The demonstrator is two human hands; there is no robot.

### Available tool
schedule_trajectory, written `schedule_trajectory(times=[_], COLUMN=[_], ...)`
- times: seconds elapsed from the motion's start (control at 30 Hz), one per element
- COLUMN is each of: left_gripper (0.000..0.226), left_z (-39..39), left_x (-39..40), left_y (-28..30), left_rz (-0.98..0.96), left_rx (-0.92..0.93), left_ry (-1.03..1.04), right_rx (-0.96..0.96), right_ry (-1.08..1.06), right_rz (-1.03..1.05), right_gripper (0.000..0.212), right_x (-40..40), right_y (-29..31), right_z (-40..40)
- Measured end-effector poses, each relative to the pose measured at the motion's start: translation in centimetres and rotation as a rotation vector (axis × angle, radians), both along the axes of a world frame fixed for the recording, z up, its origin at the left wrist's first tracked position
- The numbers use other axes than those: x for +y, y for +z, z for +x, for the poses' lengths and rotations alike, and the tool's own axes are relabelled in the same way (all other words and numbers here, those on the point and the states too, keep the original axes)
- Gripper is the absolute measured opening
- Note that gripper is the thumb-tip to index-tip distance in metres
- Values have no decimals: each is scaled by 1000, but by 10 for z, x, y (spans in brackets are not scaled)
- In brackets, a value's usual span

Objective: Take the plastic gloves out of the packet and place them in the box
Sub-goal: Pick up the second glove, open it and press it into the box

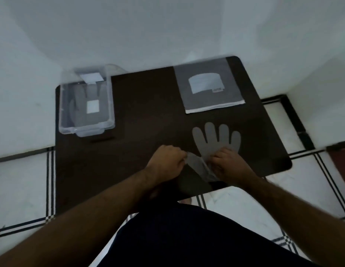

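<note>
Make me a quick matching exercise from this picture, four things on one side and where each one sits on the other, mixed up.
Things:
1. box
2. packet
3. glove
4. left hand

Places:
A. far right of the table
B. near edge, pinching the glove's cuff
C. far left corner of the table
D. flat, fingers pointing away, just nearer than the packet

Pairs: 1-C, 2-A, 3-D, 4-B

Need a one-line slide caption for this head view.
Both hands grip a plastic glove on the dark table.
</note>
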State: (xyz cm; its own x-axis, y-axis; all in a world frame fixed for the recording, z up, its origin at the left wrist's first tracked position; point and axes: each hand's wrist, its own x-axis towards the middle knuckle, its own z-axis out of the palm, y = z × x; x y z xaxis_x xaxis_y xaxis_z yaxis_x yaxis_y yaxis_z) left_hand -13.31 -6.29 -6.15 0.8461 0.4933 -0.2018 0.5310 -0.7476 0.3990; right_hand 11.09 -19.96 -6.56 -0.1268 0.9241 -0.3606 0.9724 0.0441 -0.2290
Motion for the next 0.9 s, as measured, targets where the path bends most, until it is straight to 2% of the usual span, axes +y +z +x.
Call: schedule_trajectory(times=[0.13, 0.23, 0.43, 0.6, 0.77, 0.9], left_gripper=[24, 31, 51, 44, 27, 23], left_z=[31, 45, 64, 69, 62, 54], left_x=[-36, -52, -78, -96, -103, -85], left_y=[-20, -31, -37, -44, -41, -26], left_rz=[-34, -41, 1, 103, 102, -55], left_rx=[-26, 20, 114, 204, 178, -21], left_ry=[-74, -151, -246, -299, -238, 82], right_rx=[-58, -121, -80, -12, 115, 210], right_ry=[8, 60, 118, 140, -36, -95], right_rz=[-101, -123, 86, 171, 211, 301], right_gripper=[59, 55, 31, 26, 28, 13], right_x=[-56, -77, -89, -94, -69, -27], right_y=[-25, -40, -51, -51, -34, -3], right_z=[32, 36, 30, 27, 23, 23])
